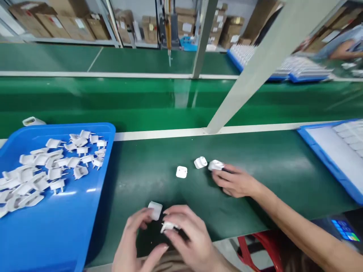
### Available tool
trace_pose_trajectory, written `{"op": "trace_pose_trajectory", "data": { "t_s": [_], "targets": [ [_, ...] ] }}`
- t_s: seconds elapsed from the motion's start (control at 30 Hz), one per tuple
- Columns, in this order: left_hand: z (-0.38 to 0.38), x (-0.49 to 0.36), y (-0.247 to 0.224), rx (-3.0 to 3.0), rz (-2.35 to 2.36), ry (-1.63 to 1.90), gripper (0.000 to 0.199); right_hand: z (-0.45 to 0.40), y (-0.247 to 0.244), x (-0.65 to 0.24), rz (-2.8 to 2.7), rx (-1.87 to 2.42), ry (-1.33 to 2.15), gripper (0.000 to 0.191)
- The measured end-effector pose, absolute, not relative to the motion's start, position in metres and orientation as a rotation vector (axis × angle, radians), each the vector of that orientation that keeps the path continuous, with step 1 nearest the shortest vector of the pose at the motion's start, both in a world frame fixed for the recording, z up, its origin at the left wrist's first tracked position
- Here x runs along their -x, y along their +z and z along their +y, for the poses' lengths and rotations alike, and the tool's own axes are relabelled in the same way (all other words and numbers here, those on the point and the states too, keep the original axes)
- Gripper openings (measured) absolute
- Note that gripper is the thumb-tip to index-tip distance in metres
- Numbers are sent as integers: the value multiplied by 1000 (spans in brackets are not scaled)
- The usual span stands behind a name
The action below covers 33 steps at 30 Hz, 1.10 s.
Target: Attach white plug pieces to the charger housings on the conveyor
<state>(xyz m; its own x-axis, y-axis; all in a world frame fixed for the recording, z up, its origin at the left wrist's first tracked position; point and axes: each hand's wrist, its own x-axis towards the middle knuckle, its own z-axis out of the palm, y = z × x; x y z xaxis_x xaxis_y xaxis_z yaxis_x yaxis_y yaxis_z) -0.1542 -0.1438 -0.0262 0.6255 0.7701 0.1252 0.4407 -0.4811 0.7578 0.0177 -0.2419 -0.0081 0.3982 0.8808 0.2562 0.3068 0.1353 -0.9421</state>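
Across a wide green desk [147, 181], cartons [76, 26] on shelving beyond the far side, and straight to the near middle: left hand [132, 234], fingertips at a white block [155, 210], thumb spread well away, impossible to tell whether gripping or merely touching. Just to the right, right hand [193, 230], pinching a small white plug [168, 226]. Farther out, a flat white piece [181, 172] and a tilted white piece [200, 162], both loose; right of those, a co-worker's hand [234, 181] around a blurred white piece [216, 165]. Over at left, a blue tray [51, 234] with heaped plugs [56, 166].

Careful now! Could slip out of so light a pinch, could knock against the block at such close quarters, could get mixed up with lookalikes so near the co-worker's reach. Hard to make out: most of the plug, behind fingers. Cut off: blue tray at left, lined tray [329, 162] at right, both wrists below.
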Motion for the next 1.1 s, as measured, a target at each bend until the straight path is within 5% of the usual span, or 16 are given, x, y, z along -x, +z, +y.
{"op": "trace_pose_trajectory", "data": {
  "t_s": [0.2,0.5,0.73,1.1],
  "targets": [
    [-108,143,-19,-2478,843,305,45,-238,-26,-35,-582,1364,932,18],
    [-108,164,-25,-2539,738,696,42,-246,-27,-8,-438,1367,892,25],
    [-103,191,-35,-2382,626,533,56,-233,-11,26,-449,1512,782,28],
    [-112,213,-44,-2467,730,693,30,-196,-1,37,-523,1647,796,36]
  ]
}}
